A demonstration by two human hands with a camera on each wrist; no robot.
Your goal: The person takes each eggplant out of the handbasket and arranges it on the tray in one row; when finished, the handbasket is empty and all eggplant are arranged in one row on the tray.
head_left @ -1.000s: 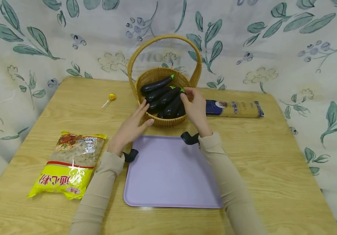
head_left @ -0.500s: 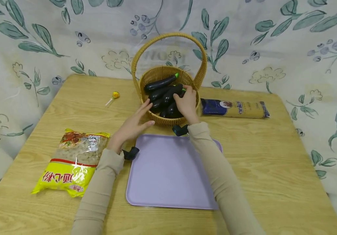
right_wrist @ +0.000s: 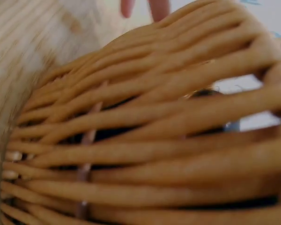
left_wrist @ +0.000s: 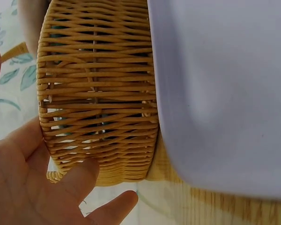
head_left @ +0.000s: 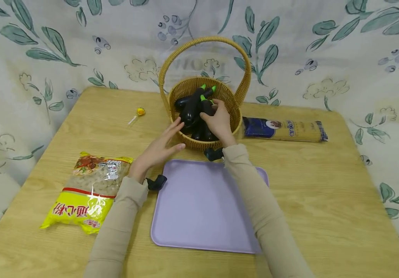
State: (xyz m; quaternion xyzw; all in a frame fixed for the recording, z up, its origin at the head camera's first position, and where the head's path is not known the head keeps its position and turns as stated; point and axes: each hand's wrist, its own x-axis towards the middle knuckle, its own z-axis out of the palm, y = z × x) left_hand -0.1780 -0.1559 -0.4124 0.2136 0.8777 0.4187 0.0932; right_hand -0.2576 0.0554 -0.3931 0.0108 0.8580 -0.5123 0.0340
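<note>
In the head view, a round wicker basket [head_left: 199, 144] with a tall arched handle holds several glossy dark eggplants with green stems. My right hand [head_left: 220, 121] reaches over its right rim, thumb and fingers around the upper end of one eggplant [head_left: 206, 107]. Another eggplant [head_left: 191, 112] lies just left of that one, stem pointing away. Outstretched, my left hand [head_left: 157, 152] touches the basket's left front rim with its fingertips. The left wrist view shows those fingers against the woven wall [left_wrist: 98, 93]. Wicker strands fill most of the right wrist view, hiding the grip.
A lilac tray [head_left: 204, 216] lies in front of the basket. To the left are a yellow pasta bag [head_left: 84, 193] and a lollipop [head_left: 140, 112]. A long spaghetti packet [head_left: 286, 129] lies right of the basket. A patterned curtain [head_left: 123, 42] hangs behind the table.
My right hand has shifted slightly left and now holds an eggplant near its stem. Eggplants in the basket have turned, one lying over the back one. The left hand stays at the rim.
</note>
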